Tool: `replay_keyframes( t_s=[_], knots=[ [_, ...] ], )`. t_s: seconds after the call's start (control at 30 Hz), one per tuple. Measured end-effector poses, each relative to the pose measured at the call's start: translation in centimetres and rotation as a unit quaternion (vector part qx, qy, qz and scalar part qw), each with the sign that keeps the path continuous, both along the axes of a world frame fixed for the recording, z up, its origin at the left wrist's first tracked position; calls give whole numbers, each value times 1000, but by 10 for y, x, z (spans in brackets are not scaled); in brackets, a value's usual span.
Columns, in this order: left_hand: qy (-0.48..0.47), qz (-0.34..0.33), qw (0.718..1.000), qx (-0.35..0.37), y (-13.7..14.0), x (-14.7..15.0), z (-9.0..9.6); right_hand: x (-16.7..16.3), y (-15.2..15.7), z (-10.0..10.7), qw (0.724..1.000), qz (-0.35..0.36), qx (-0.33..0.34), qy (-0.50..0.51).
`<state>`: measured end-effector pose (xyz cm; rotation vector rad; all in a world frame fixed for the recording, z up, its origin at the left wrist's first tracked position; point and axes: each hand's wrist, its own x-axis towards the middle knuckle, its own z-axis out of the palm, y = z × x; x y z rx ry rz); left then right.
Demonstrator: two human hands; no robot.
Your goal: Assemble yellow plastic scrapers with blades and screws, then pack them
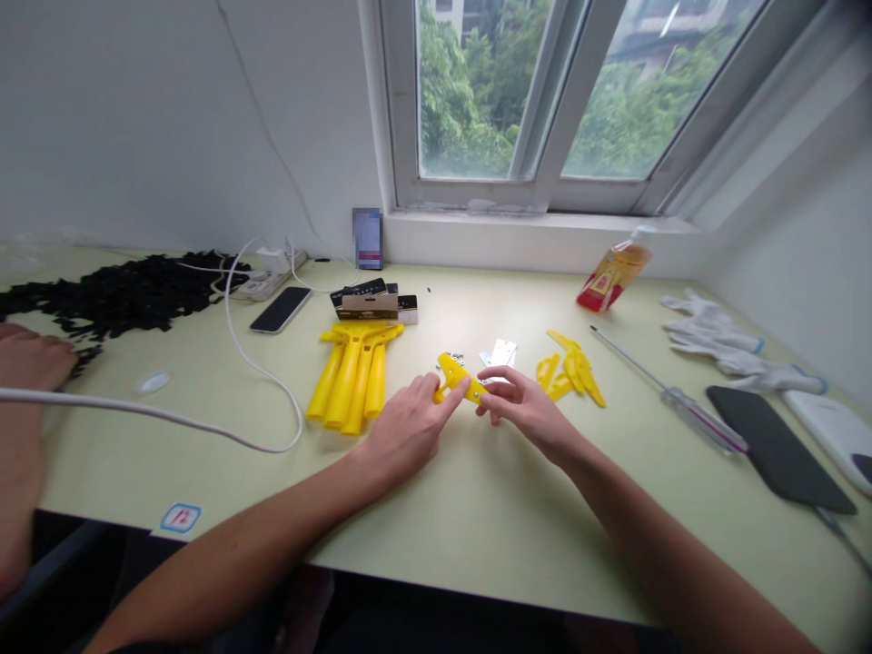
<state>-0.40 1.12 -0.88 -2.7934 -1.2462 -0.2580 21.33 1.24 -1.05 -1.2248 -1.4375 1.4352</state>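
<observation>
A flat yellow plastic scraper piece point(453, 371) with small holes is held above the table between my hands. My left hand point(407, 418) grips its left side, index finger stretched along it. My right hand point(523, 405) has its thumb and fingers closed round the right end, beside a small shiny screw or nut point(475, 395). Just beyond lie loose small metal screws or nuts point(458, 358) and flat metal blades point(505, 351), partly hidden by my right hand. Yellow scraper handles point(351, 386) lie bunched at left; curved yellow pieces point(578, 368) lie at right.
A screwdriver point(701, 420), a dark flat device point(777, 450) and white gloves point(712, 341) lie at right. A bottle point(614, 272) stands behind. Small boxes point(371, 302), a phone point(281, 310), a white cable point(235, 341) and a black heap point(129, 295) are left, near another person's hand point(34, 359).
</observation>
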Motion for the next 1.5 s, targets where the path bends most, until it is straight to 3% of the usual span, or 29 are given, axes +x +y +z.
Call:
replay_keyframes(
  t_s=[0.33, 0.57, 0.77, 0.97, 1.07, 1.23, 1.37, 1.5],
  knots=[
    [-2, 10, 1000, 7, -2, 1, -1, -9, -8, -2, 985, -36, 127, -112],
    [-5, 6, 1000, 11, -2, 0, -1, -8, -4, -3, 998, -40, 14, 51],
    [-44, 4, 998, 37, -1, 1, 0, -9, -6, -1, 996, -79, -2, 37],
    [-129, -5, 981, 147, -3, 4, 4, -15, -10, -2, 996, -79, 6, 34],
    [-153, -42, 972, 175, -2, 5, 2, -17, -13, -2, 997, -68, 19, 30],
    [-195, -86, 968, 134, 0, 7, 5, -15, -17, 6, 998, -40, 37, 25],
    [-220, -86, 970, 52, 2, 8, 13, -13, -19, 12, 999, -18, 36, 32],
    [-188, -87, 978, -30, 8, 8, 24, -14, -17, 10, 999, -31, 27, 24]
  ],
)
